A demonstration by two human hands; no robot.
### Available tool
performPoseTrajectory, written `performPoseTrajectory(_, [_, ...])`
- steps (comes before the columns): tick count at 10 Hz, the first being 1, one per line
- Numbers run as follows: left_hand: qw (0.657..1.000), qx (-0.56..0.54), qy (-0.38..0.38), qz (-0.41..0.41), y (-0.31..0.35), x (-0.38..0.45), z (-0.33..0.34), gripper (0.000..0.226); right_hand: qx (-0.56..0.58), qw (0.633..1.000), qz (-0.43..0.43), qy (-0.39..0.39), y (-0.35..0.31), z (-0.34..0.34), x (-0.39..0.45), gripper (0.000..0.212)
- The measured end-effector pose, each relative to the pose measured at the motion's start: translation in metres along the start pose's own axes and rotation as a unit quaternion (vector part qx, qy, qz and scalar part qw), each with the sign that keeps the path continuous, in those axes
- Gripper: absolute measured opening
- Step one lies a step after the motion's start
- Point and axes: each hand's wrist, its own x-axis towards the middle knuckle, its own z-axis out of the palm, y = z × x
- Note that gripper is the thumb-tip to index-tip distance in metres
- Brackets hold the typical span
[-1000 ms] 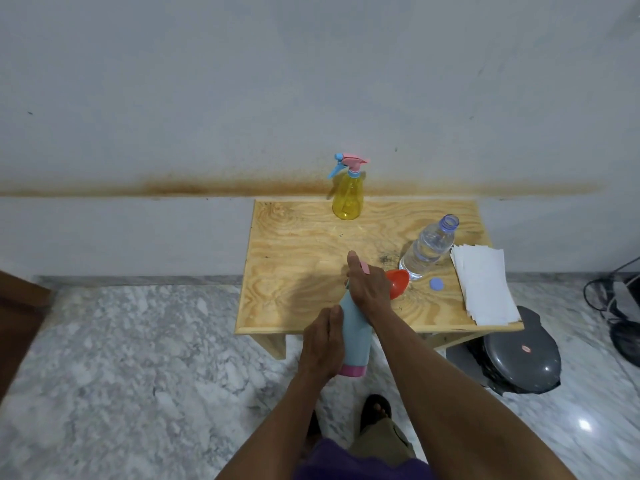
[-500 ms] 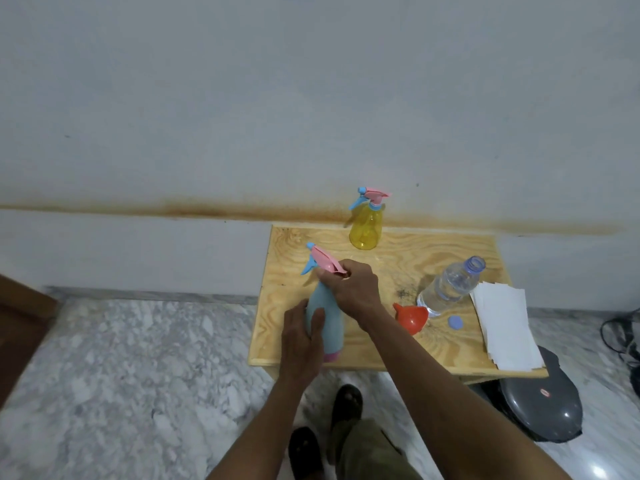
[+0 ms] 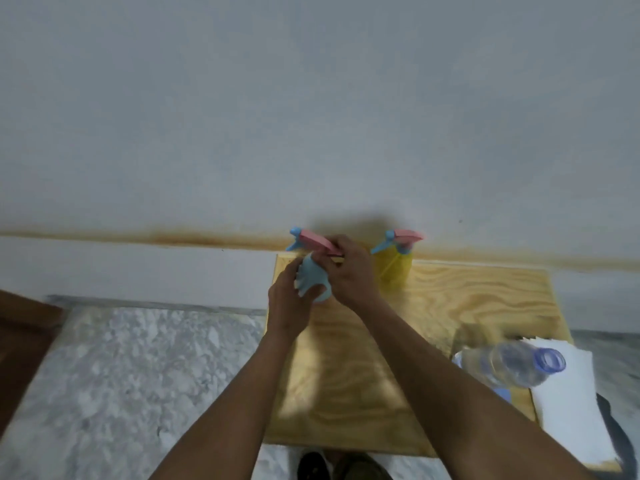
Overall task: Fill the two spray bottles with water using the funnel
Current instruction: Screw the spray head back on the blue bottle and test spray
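Left hand (image 3: 289, 303) grips the blue bottle (image 3: 311, 280), right hand (image 3: 349, 268) pinches its pink sprayer (image 3: 317, 242) — yellow bottle (image 3: 394, 271) half hidden, all blurry.

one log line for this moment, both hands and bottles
left hand: holds blue bottle body | right hand: grips its pink sprayer | yellow bottle: capped, on table

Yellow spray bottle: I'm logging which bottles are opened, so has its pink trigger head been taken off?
No, the yellow spray bottle stands on the wooden table with its pink trigger head on top.
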Motion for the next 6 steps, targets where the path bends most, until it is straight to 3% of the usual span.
performPoseTrajectory(2, [0.998,-0.012,-0.009,-0.058,-0.001,0.040,0.019,0.061,-0.005,1.000,0.007,-0.002,0.025,0.016,0.036,0.020])
performPoseTrajectory(4, [0.997,0.041,-0.005,-0.066,0.002,0.047,0.026,0.053,-0.012,0.999,0.028,-0.014,0.039,0.027,0.048,0.022])
performPoseTrajectory(6, [0.998,0.013,-0.010,-0.060,-0.005,0.053,0.028,0.060,-0.013,0.999,0.034,-0.027,0.039,0.030,0.053,0.022])
